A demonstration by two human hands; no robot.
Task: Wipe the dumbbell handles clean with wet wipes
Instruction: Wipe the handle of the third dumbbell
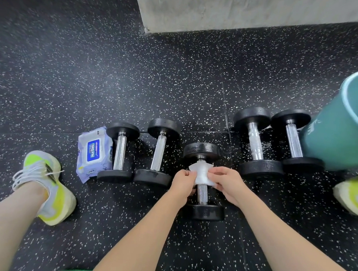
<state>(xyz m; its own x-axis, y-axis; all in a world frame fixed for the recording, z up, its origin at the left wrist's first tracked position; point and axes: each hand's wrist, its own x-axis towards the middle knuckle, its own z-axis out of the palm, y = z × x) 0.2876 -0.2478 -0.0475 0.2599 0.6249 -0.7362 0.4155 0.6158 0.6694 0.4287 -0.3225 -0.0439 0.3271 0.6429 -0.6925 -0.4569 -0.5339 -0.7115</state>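
Five dumbbells lie on the speckled black floor [177, 76]. The middle dumbbell [203, 181] lies nearest the person, set forward of the other four. A white wipe [201, 174] is draped over the upper part of its handle [202, 193]. The left hand [182, 182] pinches the wipe's left edge and the right hand [226, 183] pinches its right edge, fingers curled on the cloth. At the left a wipes pack [94, 154] touches the outermost dumbbell. At the right a teal bucket [337, 128] holds something pale, possibly used wipes. A shoe [47, 187] stands at the left.
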